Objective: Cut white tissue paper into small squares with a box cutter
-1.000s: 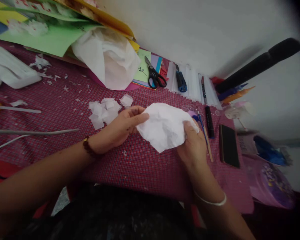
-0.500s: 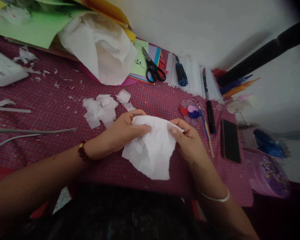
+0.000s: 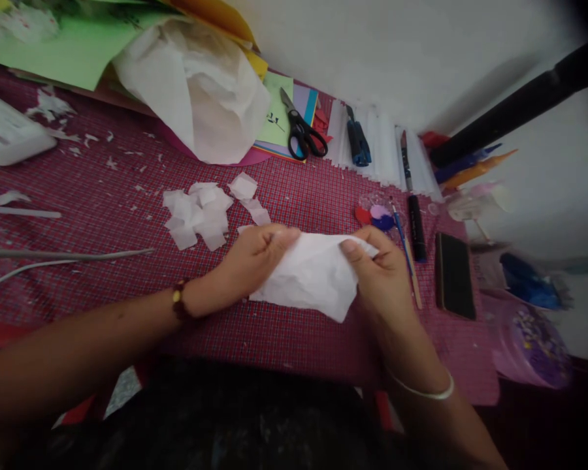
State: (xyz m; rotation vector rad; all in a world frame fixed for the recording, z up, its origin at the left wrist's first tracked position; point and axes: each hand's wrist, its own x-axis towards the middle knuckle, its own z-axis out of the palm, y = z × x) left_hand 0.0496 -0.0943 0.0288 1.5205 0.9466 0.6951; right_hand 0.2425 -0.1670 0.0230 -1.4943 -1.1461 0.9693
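The left hand (image 3: 245,264) pinches the upper left edge of a white sheet (image 3: 313,271) between thumb and curled fingers; the right hand (image 3: 385,274) nips its upper right corner likewise, fingertips pressed together. The sheet hangs above the checked tablecloth (image 3: 284,339). Beyond lie small pale paper pieces (image 3: 198,214), then, farther off, black-handled scissors (image 3: 298,130).

White sheet over a red-and-dark check.
The sheet (image 3: 313,274) is plain white above the tabletop (image 3: 294,336), covered in fine maroon-red checks with pale lines; the paper squares (image 3: 196,215) are off-white. Toward the far edge: light green paper (image 3: 63,55), black-handled scissors (image 3: 301,138), a blue-and-black cutter (image 3: 358,140). Toward the right edge: red, pink and deep blue dabs (image 3: 383,223), a black phone (image 3: 455,275).
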